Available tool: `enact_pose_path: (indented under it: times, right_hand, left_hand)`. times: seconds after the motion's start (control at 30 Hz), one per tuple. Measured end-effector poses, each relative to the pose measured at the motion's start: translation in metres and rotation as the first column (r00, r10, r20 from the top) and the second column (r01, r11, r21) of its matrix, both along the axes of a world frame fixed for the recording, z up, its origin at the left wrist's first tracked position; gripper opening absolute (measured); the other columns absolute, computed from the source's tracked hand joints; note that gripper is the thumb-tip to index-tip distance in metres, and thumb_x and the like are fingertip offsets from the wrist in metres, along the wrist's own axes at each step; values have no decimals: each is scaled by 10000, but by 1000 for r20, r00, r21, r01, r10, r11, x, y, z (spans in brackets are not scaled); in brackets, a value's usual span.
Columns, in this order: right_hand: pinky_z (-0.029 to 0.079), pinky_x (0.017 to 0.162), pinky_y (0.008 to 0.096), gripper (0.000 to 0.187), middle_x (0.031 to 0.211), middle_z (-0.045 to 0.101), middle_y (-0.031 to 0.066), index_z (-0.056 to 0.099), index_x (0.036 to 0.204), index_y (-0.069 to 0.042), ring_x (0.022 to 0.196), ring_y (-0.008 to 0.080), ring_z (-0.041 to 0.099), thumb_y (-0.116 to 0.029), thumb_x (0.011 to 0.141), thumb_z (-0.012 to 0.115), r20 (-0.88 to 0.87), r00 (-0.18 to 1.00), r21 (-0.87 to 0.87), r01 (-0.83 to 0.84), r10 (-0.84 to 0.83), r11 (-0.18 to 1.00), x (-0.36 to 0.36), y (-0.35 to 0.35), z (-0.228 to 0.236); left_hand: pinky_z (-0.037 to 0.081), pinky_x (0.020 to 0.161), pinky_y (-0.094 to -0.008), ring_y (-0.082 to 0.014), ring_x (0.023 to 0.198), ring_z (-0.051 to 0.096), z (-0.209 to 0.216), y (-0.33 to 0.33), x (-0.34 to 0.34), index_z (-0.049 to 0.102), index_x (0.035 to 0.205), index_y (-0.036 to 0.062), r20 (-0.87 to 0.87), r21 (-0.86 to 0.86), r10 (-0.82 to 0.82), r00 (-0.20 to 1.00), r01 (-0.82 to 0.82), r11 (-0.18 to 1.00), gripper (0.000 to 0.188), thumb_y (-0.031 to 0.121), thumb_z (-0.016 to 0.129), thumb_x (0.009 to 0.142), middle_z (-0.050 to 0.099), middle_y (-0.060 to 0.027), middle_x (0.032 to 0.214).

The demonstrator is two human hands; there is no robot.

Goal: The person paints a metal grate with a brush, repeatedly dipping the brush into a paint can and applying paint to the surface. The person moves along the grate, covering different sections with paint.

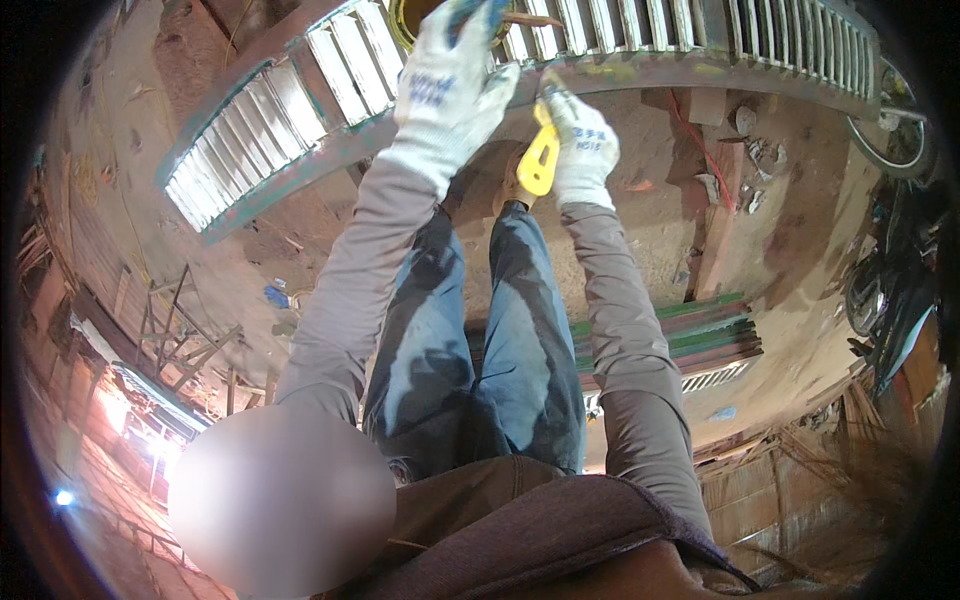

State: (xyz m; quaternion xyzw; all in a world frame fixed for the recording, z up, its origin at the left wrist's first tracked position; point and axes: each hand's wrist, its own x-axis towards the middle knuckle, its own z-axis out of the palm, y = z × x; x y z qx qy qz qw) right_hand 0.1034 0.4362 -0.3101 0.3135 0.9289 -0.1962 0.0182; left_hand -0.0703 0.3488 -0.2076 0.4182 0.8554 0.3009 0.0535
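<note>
My left hand (442, 95), in a white knit glove with blue marks, reaches over a round tin (402, 22) with a yellowish rim. Its thumb stands apart from the outstretched fingers, whose tips are cut off by the upper edge. A brown stick-like piece (532, 19) juts out beside those fingers. In my right hand (585, 145), gloved the same way, is a putty knife with a yellow handle (541, 160); its blade is mostly hidden by the fingers. Both hands are by the near edge of a long curved slatted frame (620, 78), with white slats and a brown-and-green border.
Dark green and brown slatted panels (690, 335) lie on the dirt floor beside my legs. A red cord (700, 150) and rubble are right of my feet. A wheel (895, 140) stands far right. Thin frame legs (185, 325) and a blue scrap (277, 297) are left.
</note>
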Motion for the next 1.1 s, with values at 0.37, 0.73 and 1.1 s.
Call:
enact_pose_path:
  times: [0.37,0.73,1.1]
  right_hand:
    - [546,907,420,311,1169,636,88,548,1249,-47,1055,225,636,-175,967,573,282,441,-947,-14,-852,-321,69,-30,30]
    - [554,887,423,317,1172,639,83,524,1263,-48,1057,232,639,-170,973,558,268,478,-942,-52,-836,-331,66,-26,49]
    - [570,843,389,342,1164,637,101,549,1239,-6,1027,211,642,-189,955,601,143,511,-988,27,-847,-150,13,-30,79]
  left_hand:
    - [464,768,-432,-319,828,584,17,11,-52,626,903,69,-92,50,6,996,-1,999,162,200,679,823,608,-129,847]
    - [551,733,-280,-172,824,684,1,-28,-40,725,1027,67,-8,239,157,988,-150,959,192,137,738,850,708,-82,912]
    - [543,508,-232,-95,644,616,-13,-15,-66,664,1040,6,822,317,301,484,-827,464,181,141,664,919,668,-54,837]
